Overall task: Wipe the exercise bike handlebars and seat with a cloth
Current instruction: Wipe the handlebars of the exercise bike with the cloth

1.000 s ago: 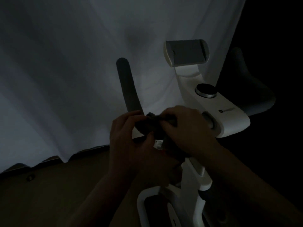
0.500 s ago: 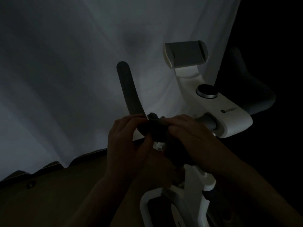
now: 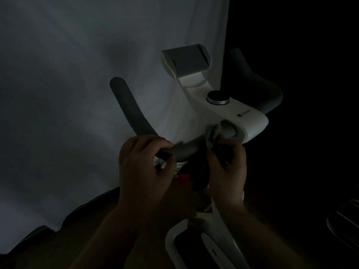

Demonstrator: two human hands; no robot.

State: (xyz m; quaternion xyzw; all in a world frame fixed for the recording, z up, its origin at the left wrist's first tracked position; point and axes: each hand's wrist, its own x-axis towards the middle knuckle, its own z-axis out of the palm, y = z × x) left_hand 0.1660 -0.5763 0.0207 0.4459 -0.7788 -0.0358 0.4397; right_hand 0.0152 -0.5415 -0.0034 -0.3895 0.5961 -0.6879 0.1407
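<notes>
Currently: my left hand (image 3: 143, 164) grips the grey handlebar (image 3: 184, 150) bare; my right hand (image 3: 227, 167) clutches the cloth (image 3: 214, 133) round the bar beside the white console (image 3: 242, 117).

A small dark logo mark sits on the white plastic console housing (image 3: 245, 121); too dim to read. No other text shows.
</notes>
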